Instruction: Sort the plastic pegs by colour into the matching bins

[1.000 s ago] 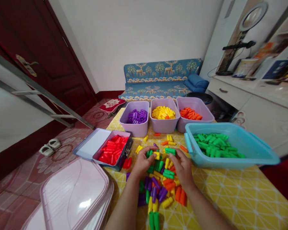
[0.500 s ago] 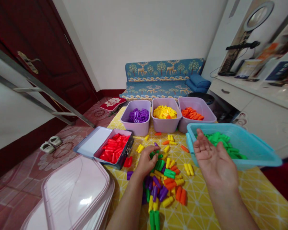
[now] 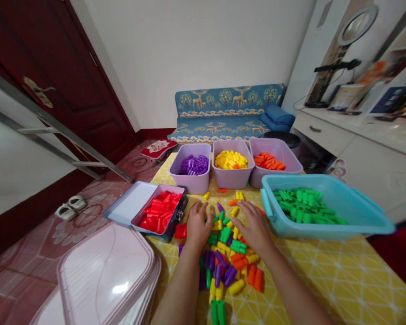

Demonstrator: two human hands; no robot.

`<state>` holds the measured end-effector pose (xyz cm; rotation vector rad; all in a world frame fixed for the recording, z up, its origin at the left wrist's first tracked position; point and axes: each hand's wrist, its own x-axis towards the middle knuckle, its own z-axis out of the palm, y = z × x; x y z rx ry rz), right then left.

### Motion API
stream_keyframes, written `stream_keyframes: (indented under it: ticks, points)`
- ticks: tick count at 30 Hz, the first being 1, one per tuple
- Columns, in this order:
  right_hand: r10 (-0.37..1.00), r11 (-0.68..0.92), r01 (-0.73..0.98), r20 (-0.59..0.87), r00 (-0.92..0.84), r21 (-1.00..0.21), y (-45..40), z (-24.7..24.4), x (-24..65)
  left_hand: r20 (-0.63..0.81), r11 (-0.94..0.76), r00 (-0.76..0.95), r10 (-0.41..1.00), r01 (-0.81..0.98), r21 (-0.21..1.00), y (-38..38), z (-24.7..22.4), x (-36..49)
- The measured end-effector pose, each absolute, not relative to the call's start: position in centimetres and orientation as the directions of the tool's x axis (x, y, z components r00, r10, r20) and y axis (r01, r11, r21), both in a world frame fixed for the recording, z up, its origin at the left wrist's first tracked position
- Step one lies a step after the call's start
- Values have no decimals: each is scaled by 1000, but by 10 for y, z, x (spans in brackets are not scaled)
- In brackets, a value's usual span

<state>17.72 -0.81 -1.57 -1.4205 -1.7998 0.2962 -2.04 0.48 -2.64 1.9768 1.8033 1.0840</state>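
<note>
A mixed pile of small tube-shaped plastic pieces [image 3: 219, 258] in green, yellow, purple, orange and red lies on the yellow patterned tablecloth [image 3: 301, 275]. At the pile's left edge is my left hand [image 3: 199, 225], fingers loosely spread, close to red and green pieces. My right hand [image 3: 255, 228] hovers over the right side, palm down and fingers apart, near yellow pieces; no piece shows in either hand. Right of it stands a turquoise bin [image 3: 328, 230] with green pieces [image 3: 302, 205]. On the left, an open case [image 3: 171, 230] contains red pieces [image 3: 160, 210].
Three lilac bins line the far side: one with purple pieces [image 3: 194, 165], one with yellow pieces [image 3: 230, 160], one with orange pieces [image 3: 269, 161]. Stacked clear lids [image 3: 104, 271] lie at the near left. Beyond are a ladder [image 3: 64, 128], a sofa [image 3: 223, 122] and a white cabinet [image 3: 362, 158].
My right hand has come left from the turquoise bin's edge to the pile, turning palm down. My left hand's curled fingers have spread and shifted slightly left.
</note>
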Motion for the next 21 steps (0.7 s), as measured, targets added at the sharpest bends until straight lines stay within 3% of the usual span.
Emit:
stream_keyframes:
  ticks: [6,13,21]
  points:
    - [921,238,862,386,-54,-448,32,-31,173,333,-270,30,943,655,706,6,-23,-18]
    - [939,197,880,341,-42,-433,42,-8,169,381,-266,-56,923,624,735,7,-23,-16]
    - [916,358,880,302,-265,-313,73,-5,145,241,-173,14,970,737,653,43,-4,5]
